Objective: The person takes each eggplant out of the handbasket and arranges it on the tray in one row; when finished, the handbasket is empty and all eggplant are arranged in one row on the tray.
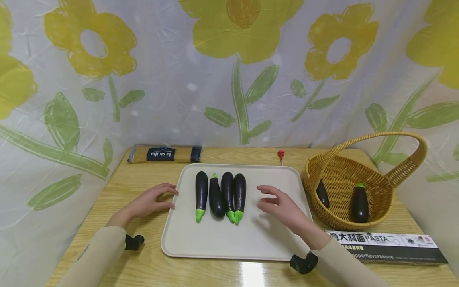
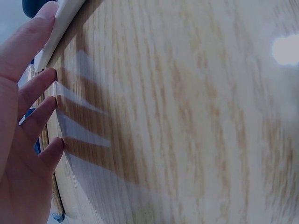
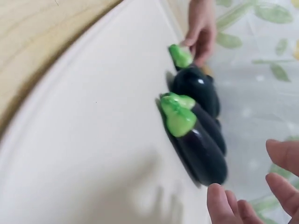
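Several dark purple eggplants (image 1: 201, 193) with green stems lie side by side on a white tray (image 1: 265, 247). One of them, an eggplant (image 1: 216, 199), points its stem the opposite way. My left hand (image 1: 154, 200) is at the tray's left rim with fingers loosely bent and nothing held; in the left wrist view the fingers (image 2: 42, 109) are spread above the wood. My right hand (image 1: 283, 207) hovers over the tray, right of the eggplants (image 3: 201, 154), fingers apart and holding nothing. Its shadow falls on the tray.
A wicker basket (image 1: 385, 199) with a tall handle stands at the right, two eggplants (image 1: 359, 203) inside. In front of it lies a pasta box (image 1: 394, 249). Behind the tray are a spaghetti packet (image 1: 143, 154) and a red lollipop (image 1: 281, 154). A flowered curtain (image 1: 172, 99) hangs behind the table.
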Demonstrator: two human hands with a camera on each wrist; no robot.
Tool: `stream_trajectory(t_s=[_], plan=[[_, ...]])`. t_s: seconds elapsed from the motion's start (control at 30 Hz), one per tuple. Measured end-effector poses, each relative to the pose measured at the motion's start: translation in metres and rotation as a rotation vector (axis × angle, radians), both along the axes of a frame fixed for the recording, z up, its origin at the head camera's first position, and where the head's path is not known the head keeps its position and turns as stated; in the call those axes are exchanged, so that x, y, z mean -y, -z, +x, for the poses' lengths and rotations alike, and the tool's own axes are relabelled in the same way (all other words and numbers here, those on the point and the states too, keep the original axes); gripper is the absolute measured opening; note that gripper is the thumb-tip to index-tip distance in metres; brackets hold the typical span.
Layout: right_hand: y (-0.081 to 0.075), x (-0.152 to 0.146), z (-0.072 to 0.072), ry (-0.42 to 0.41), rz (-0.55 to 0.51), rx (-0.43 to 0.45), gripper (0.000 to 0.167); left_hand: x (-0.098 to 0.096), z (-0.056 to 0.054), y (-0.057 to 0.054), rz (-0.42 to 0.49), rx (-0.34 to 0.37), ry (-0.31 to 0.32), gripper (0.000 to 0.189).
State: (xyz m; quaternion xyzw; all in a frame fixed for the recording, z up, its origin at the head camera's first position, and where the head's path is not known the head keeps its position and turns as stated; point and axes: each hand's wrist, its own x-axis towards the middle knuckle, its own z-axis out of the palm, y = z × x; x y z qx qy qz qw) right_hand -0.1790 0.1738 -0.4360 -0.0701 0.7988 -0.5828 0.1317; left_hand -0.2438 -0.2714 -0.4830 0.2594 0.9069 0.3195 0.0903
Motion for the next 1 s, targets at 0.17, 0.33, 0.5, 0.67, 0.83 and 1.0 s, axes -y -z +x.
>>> stream_trajectory(t_s=[0.17, 0.33, 0.5, 0.67, 0.83, 1.0], plan=[[-0.014, -0.025, 0.020, 0.023, 0.001, -0.023, 0.050, 0.001, 0.000, 0.000, -0.005, -0.005, 0.002, 0.041], [-0.031, -0.052, 0.037, 0.048, 0.055, -0.051, 0.052, 0.002, 0.001, 0.001, -0.008, -0.018, 0.000, 0.041], [-0.051, -0.082, 0.048, 0.068, 0.111, -0.073, 0.052, 0.002, 0.001, 0.001, -0.001, -0.017, 0.002, 0.041], [-0.067, -0.121, 0.045, 0.113, 0.194, -0.143, 0.053, 0.002, 0.001, 0.002, 0.003, -0.013, -0.002, 0.041], [-0.071, -0.162, 0.027, 0.156, 0.236, -0.209, 0.054, 0.002, 0.000, 0.003, 0.005, -0.019, -0.009, 0.041], [-0.068, -0.192, 0.001, 0.170, 0.313, -0.222, 0.059, 0.001, 0.000, 0.003, 0.003, -0.011, -0.018, 0.043]])
